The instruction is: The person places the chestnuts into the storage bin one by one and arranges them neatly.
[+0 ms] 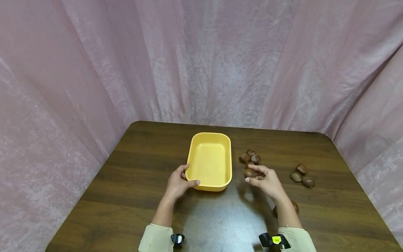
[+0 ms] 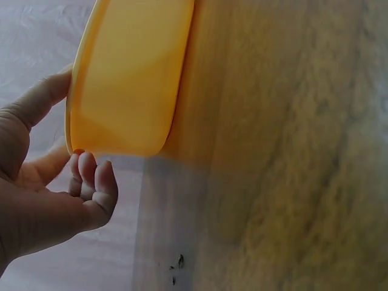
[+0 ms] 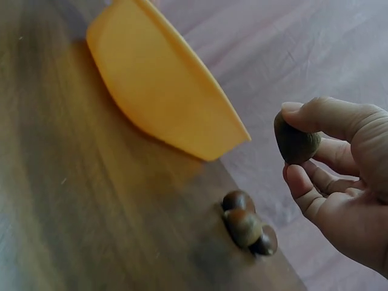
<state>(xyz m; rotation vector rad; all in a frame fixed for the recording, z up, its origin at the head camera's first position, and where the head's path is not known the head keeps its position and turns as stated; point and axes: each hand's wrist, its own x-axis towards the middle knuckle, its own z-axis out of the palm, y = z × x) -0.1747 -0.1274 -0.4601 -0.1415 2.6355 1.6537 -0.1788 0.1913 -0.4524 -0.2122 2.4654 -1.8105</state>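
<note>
A yellow rectangular plastic container [image 1: 209,164] sits on the table. My left hand [image 1: 177,184] holds it at the near left corner, thumb at the front rim and fingers along the left side; in the left wrist view the fingertips are right at its edge. To the right of the container, my right hand [image 1: 267,181] pinches a brown chestnut [image 3: 296,139] between thumb and fingers, raised off the table in the right wrist view. Just beyond that hand lies a cluster of several chestnuts [image 1: 255,159], seen also in the right wrist view.
Three more chestnuts [image 1: 308,182] lie together on the right part of the wooden table [image 1: 132,168]. Another chestnut [image 1: 295,207] shows from behind the right forearm, partly hidden. A pink curtain [image 1: 220,63] hangs close behind the table's far edge.
</note>
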